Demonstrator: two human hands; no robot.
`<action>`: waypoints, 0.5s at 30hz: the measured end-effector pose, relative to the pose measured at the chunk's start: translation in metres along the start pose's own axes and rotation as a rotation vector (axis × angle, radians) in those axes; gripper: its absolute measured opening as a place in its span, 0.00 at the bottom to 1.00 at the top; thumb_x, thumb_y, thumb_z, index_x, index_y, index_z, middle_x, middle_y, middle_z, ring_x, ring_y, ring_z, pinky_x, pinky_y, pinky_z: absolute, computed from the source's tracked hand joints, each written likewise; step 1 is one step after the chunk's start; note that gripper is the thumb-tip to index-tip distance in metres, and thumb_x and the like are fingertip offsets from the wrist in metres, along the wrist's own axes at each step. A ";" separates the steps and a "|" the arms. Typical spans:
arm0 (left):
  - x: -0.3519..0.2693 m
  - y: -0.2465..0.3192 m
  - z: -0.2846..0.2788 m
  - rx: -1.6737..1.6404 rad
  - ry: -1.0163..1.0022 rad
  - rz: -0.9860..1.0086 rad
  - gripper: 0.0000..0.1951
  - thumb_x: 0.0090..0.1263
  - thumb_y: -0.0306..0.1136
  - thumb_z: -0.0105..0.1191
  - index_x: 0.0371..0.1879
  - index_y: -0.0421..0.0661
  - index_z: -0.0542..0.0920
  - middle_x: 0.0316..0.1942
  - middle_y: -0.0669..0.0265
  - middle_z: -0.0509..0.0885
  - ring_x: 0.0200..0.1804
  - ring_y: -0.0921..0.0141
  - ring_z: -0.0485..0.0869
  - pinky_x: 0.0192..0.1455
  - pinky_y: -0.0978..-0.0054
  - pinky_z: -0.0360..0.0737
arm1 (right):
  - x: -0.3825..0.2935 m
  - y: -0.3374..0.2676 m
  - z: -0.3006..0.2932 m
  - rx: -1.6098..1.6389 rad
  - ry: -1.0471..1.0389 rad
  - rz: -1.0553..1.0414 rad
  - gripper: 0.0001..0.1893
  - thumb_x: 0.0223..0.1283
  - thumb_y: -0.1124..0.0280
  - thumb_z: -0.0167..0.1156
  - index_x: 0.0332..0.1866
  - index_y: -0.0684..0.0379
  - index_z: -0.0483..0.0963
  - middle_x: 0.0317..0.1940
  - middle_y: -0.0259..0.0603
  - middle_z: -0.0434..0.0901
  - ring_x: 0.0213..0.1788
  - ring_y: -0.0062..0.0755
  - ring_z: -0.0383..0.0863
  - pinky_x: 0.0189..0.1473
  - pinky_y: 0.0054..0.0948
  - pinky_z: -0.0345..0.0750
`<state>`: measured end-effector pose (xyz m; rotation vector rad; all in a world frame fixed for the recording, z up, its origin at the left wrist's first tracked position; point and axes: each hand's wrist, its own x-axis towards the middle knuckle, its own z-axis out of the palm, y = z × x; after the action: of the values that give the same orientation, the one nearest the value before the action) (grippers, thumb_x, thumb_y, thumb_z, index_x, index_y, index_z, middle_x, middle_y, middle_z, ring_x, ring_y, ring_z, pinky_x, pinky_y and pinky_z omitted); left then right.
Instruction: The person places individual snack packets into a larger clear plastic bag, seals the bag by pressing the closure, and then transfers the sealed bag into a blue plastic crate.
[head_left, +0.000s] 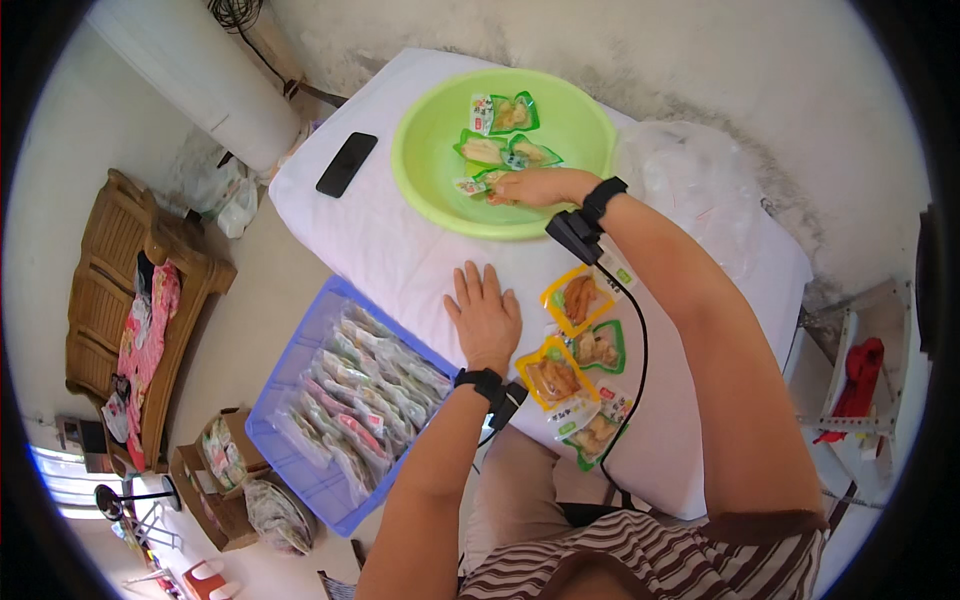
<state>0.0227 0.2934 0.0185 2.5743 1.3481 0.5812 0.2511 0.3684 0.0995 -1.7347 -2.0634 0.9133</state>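
A round green plastic basin (427, 199) stands on the white-covered table, with several green-edged food packets (514, 114) inside. My right hand (536, 187) reaches over its near rim, fingers down on a packet (472, 185) there; whether they grip it is hidden. Flat on the white cloth (405, 262) lies my left hand (486, 315), palm down and fingers apart, holding nothing. Between my forearms, yellow-edged packets (553, 375) and green-edged packets (600, 346) of food lie in a loose group near the table's front edge. Both wrists wear black straps with small devices and a cable.
A blue plastic crate (277, 382) of bagged packets adjoins the table's left edge. A black smartphone (346, 165) lies left of the basin, clear plastic bags (694, 187) right of it. Cardboard boxes (225, 517) and a wooden bench (97, 300) stand farther left. A wall runs behind the table.
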 end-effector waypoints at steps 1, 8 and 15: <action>0.000 -0.001 0.000 -0.003 0.001 0.003 0.24 0.65 0.39 0.45 0.60 0.43 0.68 0.66 0.50 0.63 0.69 0.52 0.56 0.65 0.41 0.52 | -0.007 -0.004 -0.001 -0.003 0.002 0.003 0.18 0.66 0.57 0.43 0.45 0.59 0.73 0.44 0.47 0.78 0.42 0.45 0.76 0.48 0.38 0.70; 0.004 -0.003 0.000 0.028 0.016 0.018 0.24 0.65 0.40 0.45 0.60 0.44 0.70 0.67 0.52 0.62 0.70 0.53 0.56 0.66 0.42 0.52 | -0.176 -0.082 0.042 0.227 0.555 -0.042 0.15 0.66 0.66 0.51 0.51 0.62 0.74 0.43 0.46 0.81 0.45 0.38 0.80 0.49 0.32 0.74; 0.005 -0.020 0.024 0.154 0.083 0.124 0.22 0.69 0.42 0.43 0.59 0.46 0.72 0.65 0.56 0.67 0.69 0.57 0.61 0.63 0.43 0.59 | -0.462 -0.121 0.151 0.752 0.814 0.554 0.14 0.65 0.66 0.54 0.52 0.59 0.74 0.42 0.34 0.80 0.44 0.24 0.78 0.52 0.28 0.73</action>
<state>0.0206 0.3095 -0.0080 2.8028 1.3139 0.6338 0.1741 -0.1253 0.1411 -1.7865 -0.6210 0.7644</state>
